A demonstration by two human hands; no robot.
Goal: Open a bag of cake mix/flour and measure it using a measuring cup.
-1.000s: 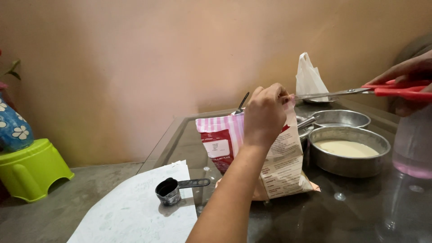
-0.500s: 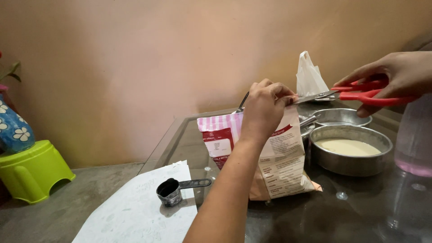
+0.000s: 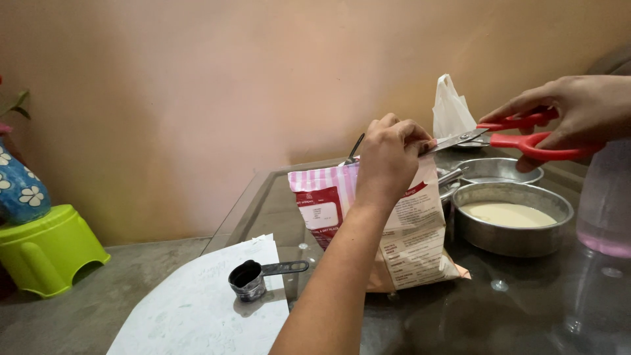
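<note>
The left hand [image 3: 389,158] pinches the top edge of a paper bag [image 3: 368,223] — the bag is pink and white striped at the top with a red and white front, and it stands up on the glass table [image 3: 460,315]. The right hand [image 3: 572,108] is closed around the red handles of a pair of scissors [image 3: 506,135]. The scissors lie almost flat, with the handles out to the right and the metal blades pointing left at the bag's top corner, right beside the left hand's fingers [image 3: 411,135]. The blade tips touch or nearly touch that corner; it is hard to tell which. So the bag is to the left of the scissors, and the left hand is the nearer one to it. Behind the bag are two round metal pans — the nearer pan [image 3: 513,217] holds a pale creamy mix. A small black measuring cup [image 3: 248,279] sits on a sheet of white paper [image 3: 197,309]. A green stool [image 3: 49,246] stands by the pinkish wall [image 3: 230,85].
</note>
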